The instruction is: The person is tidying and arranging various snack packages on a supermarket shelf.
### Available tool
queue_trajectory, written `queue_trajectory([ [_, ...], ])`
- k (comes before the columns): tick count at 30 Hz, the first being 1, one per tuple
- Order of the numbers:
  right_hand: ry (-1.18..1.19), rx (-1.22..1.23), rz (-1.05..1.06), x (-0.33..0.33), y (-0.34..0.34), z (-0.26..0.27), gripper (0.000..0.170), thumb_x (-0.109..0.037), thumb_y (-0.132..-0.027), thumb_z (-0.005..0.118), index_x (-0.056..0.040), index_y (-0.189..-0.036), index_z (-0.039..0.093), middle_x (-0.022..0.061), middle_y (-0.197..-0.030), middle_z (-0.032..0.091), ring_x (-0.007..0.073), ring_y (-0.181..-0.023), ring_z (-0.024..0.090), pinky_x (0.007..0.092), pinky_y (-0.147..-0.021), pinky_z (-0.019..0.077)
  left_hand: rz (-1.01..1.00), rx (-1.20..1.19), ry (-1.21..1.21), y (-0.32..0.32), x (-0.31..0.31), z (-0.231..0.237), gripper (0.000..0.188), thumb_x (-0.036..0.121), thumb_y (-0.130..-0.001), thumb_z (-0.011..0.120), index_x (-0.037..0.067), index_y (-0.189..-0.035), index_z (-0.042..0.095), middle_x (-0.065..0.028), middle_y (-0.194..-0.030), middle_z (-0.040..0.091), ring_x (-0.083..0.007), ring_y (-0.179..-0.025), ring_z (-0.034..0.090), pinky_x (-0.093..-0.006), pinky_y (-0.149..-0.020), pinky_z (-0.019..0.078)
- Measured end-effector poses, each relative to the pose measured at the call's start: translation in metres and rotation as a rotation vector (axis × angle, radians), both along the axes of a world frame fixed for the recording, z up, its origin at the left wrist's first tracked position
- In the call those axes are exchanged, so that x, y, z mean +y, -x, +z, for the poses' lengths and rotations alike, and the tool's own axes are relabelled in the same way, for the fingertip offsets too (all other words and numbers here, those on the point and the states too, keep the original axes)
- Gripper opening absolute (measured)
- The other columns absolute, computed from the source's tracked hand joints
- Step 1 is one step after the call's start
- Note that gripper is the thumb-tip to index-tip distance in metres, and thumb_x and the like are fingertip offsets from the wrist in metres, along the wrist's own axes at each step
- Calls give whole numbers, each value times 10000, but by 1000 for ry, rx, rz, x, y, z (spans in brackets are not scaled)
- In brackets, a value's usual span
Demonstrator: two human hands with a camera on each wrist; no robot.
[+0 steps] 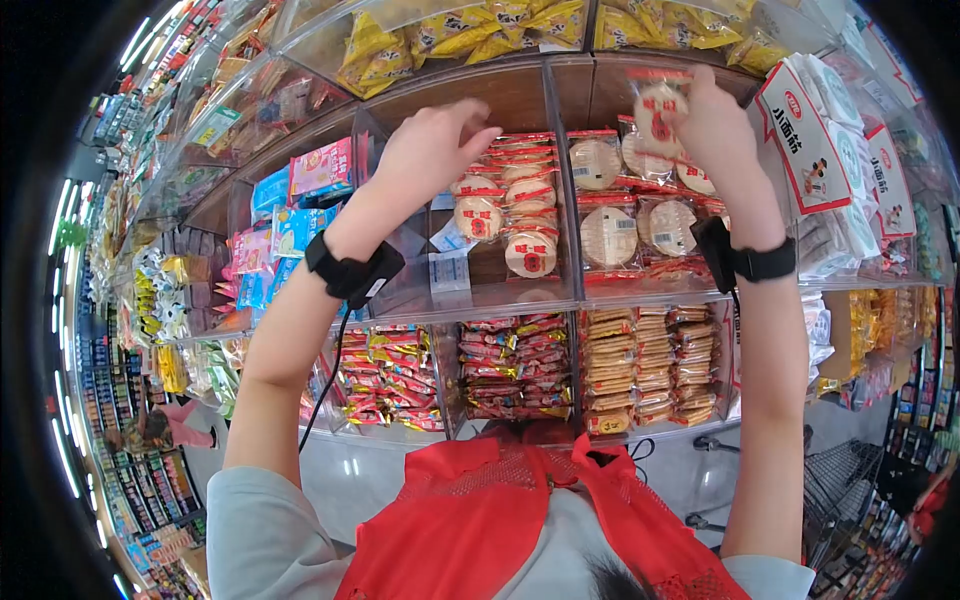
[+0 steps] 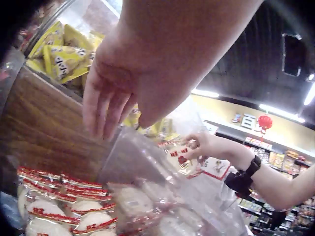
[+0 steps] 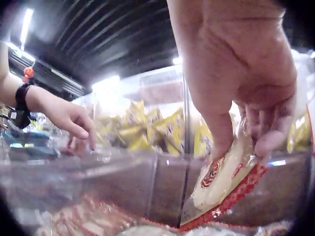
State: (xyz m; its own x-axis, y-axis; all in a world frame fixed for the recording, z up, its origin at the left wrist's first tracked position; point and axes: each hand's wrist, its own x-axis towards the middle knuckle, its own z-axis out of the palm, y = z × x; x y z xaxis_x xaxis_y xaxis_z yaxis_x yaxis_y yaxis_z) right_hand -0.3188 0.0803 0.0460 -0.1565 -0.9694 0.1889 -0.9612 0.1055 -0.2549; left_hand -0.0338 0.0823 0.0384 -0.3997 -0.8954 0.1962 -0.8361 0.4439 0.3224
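In the head view my right hand pinches a clear packet of round white rice crackers with red print, above the right bin. The right wrist view shows the packet hanging tilted from thumb and fingertips, its red-edged end downward. My left hand hovers over the neighbouring bin with loosely bent fingers and nothing in them. Below it lie rows of red-trimmed rice cracker packets. Under my right hand are more flat cracker packets, lying face up in the bin.
Clear plastic dividers separate the bins. Yellow snack bags fill the upper shelf. Pink and blue packs lie left, and a white sign box stands right. Lower bins hold red packets and stacked biscuits.
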Motion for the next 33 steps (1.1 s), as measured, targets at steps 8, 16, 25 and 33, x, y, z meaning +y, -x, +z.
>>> queue_trajectory([
  [8, 392, -426, 628, 67, -57, 31, 385, -94, -756, 639, -44, -1082, 439, 172, -860, 628, 360, -784, 615, 437, -651, 486, -283, 267, 342, 35, 46, 47, 461, 147, -720, 684, 91, -1138, 498, -120, -1091, 545, -293, -913, 567, -349, -758, 473],
  [16, 180, -701, 491, 78, -4, -16, 481, -89, -800, 602, -58, -1244, 421, 167, -1128, 552, 270, -889, 611, 341, -772, 486, -6, -236, -179, -24, 25, 28, 284, 162, -708, 687, 21, -934, 589, -148, -833, 624, -285, -813, 608, -357, -693, 475],
  [25, 48, -91, -265, 90, 86, -91, 511, -221, -794, 627, 33, -1190, 428, 239, -1126, 509, 417, -989, 527, 437, -828, 450, -117, -626, -570, -38, -31, -103, 398, 74, -629, 661, 24, -1021, 616, -208, -953, 626, -313, -884, 620, -376, -728, 503],
  [33, -191, 65, -344, 105, 80, -101, 702, -416, -703, 695, -9, -1215, 437, 240, -1113, 543, 386, -980, 557, 443, -801, 461, -2, -416, -467, -14, -9, -117, 403, 81, -681, 672, 68, -1079, 605, -177, -1027, 612, -292, -975, 585, -351, -821, 475],
])
